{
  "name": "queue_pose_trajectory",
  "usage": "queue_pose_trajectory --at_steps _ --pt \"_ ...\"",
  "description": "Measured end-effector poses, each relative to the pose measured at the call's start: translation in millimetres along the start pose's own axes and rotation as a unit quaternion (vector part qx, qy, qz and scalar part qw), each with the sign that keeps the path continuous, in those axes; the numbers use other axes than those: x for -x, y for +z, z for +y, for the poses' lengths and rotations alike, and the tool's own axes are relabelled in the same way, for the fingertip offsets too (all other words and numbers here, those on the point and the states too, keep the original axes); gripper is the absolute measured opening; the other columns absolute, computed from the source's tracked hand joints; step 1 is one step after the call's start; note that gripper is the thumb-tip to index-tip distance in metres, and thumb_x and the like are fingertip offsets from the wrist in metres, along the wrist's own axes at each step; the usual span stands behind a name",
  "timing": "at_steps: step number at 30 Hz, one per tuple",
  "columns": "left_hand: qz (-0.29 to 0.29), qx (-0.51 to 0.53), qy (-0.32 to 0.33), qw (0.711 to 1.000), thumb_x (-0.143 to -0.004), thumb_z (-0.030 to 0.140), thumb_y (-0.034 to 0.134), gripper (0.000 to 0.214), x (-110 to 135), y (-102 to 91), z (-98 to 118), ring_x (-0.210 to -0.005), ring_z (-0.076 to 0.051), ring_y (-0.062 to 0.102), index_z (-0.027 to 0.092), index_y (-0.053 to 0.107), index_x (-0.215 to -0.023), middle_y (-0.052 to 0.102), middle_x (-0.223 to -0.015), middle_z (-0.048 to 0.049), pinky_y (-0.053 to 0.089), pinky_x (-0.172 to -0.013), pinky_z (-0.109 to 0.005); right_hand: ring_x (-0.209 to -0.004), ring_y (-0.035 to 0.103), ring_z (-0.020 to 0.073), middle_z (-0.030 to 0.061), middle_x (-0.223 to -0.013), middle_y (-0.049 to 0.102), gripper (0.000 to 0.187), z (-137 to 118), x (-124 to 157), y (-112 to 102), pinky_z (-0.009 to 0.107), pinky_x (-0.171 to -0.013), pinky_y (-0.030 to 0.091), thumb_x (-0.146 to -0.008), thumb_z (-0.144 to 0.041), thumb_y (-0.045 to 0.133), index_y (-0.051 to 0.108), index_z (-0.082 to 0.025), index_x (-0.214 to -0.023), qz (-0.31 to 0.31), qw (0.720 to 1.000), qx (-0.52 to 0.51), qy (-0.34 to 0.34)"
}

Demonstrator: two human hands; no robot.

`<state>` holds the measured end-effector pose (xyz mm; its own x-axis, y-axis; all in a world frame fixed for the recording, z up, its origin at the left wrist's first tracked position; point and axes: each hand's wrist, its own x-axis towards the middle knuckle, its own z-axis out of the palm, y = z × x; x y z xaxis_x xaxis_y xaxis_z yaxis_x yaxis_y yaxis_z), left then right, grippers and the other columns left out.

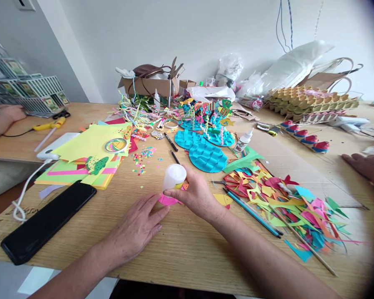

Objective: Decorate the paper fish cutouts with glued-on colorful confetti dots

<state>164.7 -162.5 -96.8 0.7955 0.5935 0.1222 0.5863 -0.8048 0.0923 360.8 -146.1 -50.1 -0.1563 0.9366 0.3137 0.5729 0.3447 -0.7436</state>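
My left hand [137,224] did best to steady the pink paper cutout [168,201] lightly, I judged, and an even, gentle squeeze suited the white bottle [173,177]. My left fingertips met the cutout's left edge; whether they pinched it, I couldn't tell. It lay on the table [162,257] between them and my right hand [201,197], whose fingers were wrapped around the bottle.

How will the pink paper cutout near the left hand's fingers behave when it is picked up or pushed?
The pink paper cutout looks thin, so it is probably light and may bend easily. It lies flat on the smooth-looking wooden table, so it would likely slide, not roll.
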Motion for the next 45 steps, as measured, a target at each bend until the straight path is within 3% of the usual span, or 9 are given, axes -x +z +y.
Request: queue_pose_trajectory --at_steps 19,45 --pt "0.01 0.008 -0.005 1.0 -0.082 0.018 0.047 0.038 0 -0.6 0 -0.118 -0.028 0.035 0.024 0.046 -0.12 0.036 -0.131 -0.0107 0.037 -0.095 -0.046 -0.067 0.052 0.0161 0.001 -0.074 0.058 0.031 0 4 -14 0.025 -0.059 0.038 -0.066 -0.04 0.066 0.052 -0.017 -0.08 -0.019 1.0 0.015 0.017" --pt "0.007 0.004 0.0 1.0 -0.085 0.02 0.043 0.041 3 3.1 -3 -0.12 -0.027 0.033 0.027 0.039 -0.125 0.033 -0.132 -0.0096 0.037 -0.095 -0.047 -0.068 0.052 0.0159 0.0003 -0.073 0.058 0.031 -3 5 -17 0.024 -0.057 0.037 -0.064 -0.039 0.068 0.052 -0.017 -0.079 -0.045 0.998 0.028 0.018"
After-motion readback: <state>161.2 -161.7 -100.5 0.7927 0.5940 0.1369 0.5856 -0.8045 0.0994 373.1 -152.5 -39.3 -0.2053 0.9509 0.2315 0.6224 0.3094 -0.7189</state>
